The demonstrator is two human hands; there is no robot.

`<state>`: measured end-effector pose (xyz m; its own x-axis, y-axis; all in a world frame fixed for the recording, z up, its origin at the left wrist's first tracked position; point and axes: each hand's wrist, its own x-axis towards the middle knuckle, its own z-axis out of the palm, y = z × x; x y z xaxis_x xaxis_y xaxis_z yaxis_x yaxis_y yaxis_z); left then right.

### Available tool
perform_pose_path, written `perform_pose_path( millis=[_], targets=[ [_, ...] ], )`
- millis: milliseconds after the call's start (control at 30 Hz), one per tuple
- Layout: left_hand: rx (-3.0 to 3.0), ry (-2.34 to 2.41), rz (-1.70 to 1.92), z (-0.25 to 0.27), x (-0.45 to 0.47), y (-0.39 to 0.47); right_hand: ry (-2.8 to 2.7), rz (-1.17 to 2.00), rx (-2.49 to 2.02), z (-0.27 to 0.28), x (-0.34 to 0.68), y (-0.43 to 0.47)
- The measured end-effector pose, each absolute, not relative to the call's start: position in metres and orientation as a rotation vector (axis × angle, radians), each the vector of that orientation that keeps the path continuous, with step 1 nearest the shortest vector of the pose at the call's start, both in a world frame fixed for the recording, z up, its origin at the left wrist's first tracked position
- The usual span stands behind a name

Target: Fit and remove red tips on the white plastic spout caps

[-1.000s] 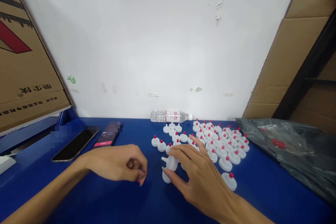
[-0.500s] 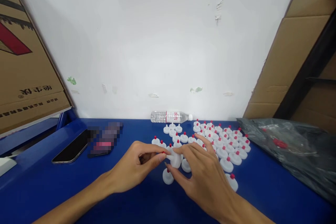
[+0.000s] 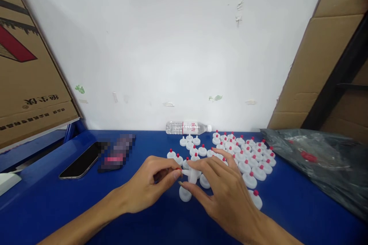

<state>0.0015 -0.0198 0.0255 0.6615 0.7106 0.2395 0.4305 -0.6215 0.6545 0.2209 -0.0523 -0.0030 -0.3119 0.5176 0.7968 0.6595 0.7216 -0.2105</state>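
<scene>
Between the thumb and fingers of my right hand [image 3: 222,183] is a white plastic nozzle cap [image 3: 193,175], tilted so its spout points left. My left hand [image 3: 155,182] pinches a small red tip [image 3: 178,169] at the end of that spout; the fingers cover most of it. Just below the held cap, another white cap [image 3: 185,194] lies on the blue table [image 3: 138,226]. Many white caps with red tips [image 3: 249,180] stand to the right, partly behind my right hand. Several caps without red tips [image 3: 189,138] stand at the back.
A clear water bottle [image 3: 188,127] lies against the white wall. A phone [image 3: 82,160] and a blurred dark packet [image 3: 116,153] are at the left. A dark plastic bag with red pieces [image 3: 309,157] covers the right side. Cardboard [image 3: 34,84] leans at the left.
Both hands stay at nearly the same spot, still joined at the held cap. The view has shifted slightly.
</scene>
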Motion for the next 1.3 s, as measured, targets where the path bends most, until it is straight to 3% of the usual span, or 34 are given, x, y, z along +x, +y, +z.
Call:
perform_pose_path(
  millis=[367, 733, 967, 1167, 1300],
  targets=[
    [2.416, 0.994, 0.333, 0.031, -0.001, -0.035, -1.98, -0.333, -0.731, -0.002, 0.224, -0.052],
    [2.318, 0.864, 0.445, 0.035, 0.006, -0.039, -1.981, -0.365, -0.718, 0.003, 0.221, -0.056],
    [2.514, 1.106, 0.709, 0.025, -0.002, -0.022, -2.036, -0.247, -0.867, -0.004, 0.213, -0.057],
    [2.659, 1.438, 0.328, 0.02, -0.002, -0.007, -2.142, -0.109, -0.977, -0.012, 0.216, -0.056],
    [2.663, 1.469, 0.314, 0.018, 0.003, -0.004, -2.287, -0.145, -0.997, -0.02, 0.215, -0.056]
  ],
)
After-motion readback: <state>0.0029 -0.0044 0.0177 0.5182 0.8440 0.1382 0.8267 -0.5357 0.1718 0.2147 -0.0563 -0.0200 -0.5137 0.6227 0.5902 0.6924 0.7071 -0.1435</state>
